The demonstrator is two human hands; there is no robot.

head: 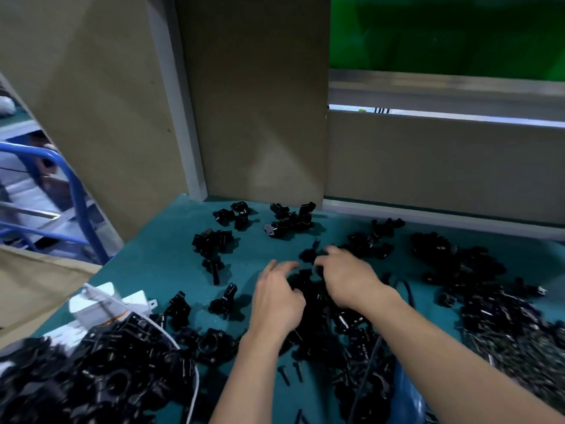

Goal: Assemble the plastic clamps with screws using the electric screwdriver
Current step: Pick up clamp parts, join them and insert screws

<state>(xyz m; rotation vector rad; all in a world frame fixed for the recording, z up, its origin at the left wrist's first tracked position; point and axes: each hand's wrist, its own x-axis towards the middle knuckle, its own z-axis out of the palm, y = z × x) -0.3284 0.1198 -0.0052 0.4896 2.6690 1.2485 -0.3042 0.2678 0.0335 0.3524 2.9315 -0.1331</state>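
Reaching into clamp pile (318,301): left hand (276,298), right hand (347,278) curled, grip unclear. Screws (284,375) lie heads toward far edge. Teal table (171,258), cardboard walls (260,117).

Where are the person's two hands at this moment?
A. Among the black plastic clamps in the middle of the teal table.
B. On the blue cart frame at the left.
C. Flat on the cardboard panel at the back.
A: the left hand and the right hand are both low among the black plastic clamps on the teal table, close together.
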